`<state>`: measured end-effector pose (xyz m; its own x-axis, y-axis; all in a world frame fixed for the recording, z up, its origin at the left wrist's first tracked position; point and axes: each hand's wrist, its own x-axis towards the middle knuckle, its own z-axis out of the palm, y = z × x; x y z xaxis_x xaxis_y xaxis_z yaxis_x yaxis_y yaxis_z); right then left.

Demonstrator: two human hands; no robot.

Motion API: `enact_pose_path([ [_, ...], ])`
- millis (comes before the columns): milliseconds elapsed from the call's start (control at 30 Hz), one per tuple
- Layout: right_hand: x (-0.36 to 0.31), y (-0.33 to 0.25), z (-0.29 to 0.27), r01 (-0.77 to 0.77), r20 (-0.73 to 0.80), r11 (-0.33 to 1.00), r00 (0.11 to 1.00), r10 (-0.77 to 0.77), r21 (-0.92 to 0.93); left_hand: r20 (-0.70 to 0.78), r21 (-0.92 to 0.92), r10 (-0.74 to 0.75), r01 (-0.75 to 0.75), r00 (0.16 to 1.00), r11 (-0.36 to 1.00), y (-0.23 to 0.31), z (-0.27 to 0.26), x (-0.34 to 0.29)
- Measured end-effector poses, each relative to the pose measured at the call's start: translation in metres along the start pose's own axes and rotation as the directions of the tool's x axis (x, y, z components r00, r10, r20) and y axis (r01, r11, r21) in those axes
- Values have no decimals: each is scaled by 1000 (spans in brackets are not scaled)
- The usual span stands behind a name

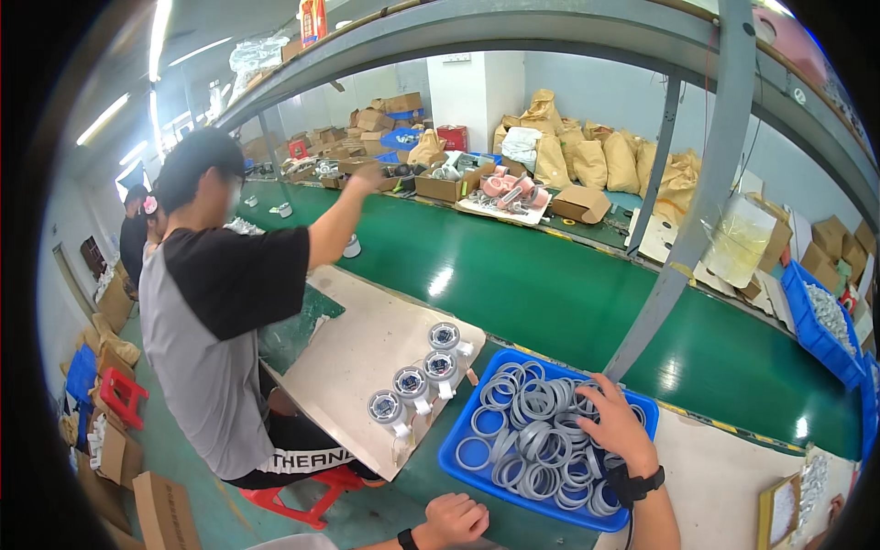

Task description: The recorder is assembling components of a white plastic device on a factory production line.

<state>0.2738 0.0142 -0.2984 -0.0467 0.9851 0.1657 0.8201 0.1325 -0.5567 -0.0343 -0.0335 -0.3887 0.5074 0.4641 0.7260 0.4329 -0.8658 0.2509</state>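
Observation:
A blue plastic tray (446, 456) full of loose grey rings (541, 431) sits in front of me, slightly to the right. My right hand (621, 423) reaches over its right side, thumb and fingers apart at the top rings. No ring is visibly gripped. Near the tray's front left edge, my left hand (456, 520) is curled into a loose fist, with nothing seen in it. Left of the tray, several round grey-and-white devices (411, 381) with open faces and short white stems stand on a cardboard sheet (353, 344).
A co-worker (215, 302) sits at left, arm stretched over the green conveyor belt (550, 284). A grey metal post (683, 247) rises behind the tray. A box of small white parts (779, 513) lies at right; sacks (587, 160) and cartons line the far side.

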Motion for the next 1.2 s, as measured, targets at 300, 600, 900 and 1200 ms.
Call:
enact_pose_path([
  [300, -1, 3, 3, 27, -37, 999, 999, -28, -35, -33, -8, -20, 19, 999, 1000, -1, 5, 1],
  [600, 0, -2, 6, 1, -36, 1000, 999, -2, -29, -35, 10, -9, 10, 999, 1000, -4, 4, -2],
  [900, -13, 8, -9, -99, 230, 984, 964, 132, -148, -44, 0, -8, 8, 999, 1000, -3, 6, -5],
  [1200, -17, 1, -16, -141, 315, 986, 935, 163, -94, 4, 19, -25, 25, 1000, 1000, 1, 0, -6],
])
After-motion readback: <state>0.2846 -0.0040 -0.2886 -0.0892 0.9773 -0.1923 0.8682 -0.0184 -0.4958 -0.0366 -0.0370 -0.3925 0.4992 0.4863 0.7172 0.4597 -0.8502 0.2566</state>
